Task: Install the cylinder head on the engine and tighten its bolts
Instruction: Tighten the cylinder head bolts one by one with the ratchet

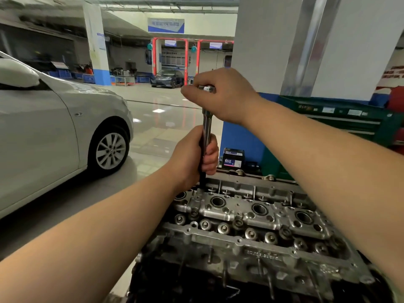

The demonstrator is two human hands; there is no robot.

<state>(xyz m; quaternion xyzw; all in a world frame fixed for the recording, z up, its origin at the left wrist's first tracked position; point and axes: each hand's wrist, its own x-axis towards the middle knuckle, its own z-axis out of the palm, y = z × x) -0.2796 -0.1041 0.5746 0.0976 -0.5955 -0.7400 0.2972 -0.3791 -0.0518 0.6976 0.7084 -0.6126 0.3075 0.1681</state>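
Cylinder head (251, 217) seated on top of the engine (196, 281), low and right of centre, its bare metal top facing up with 4 round wells in a row along the middle and a line of valve caps along the near edge.

Long extension bar (206, 127) standing nearly upright over the far left corner of the head, dark lower end dropping into the casting there; bolt itself hidden.

Left hand (194, 156) wrapped around the lower part of the bar, fingers curled tight about the shaft just above the head. Right hand (223, 95) clamped over the top of the bar, fingers folded around the chrome ratchet head (207, 88), thumb side toward the camera. Both forearms bare, reaching in from the bottom corners.

Beyond the engine, a boxed battery (232, 159) on the floor against a blue-and-white pillar (273, 51). Green tool cabinet (341, 121) to the right, behind the right forearm. Silver car (54, 127) parked at the left, front wheel and door mirror in sight. Dark car (167, 78) far back under a red-framed bay, blue crates along the rear wall. Glossy workshop floor (157, 110) between them, reflecting ceiling lights.
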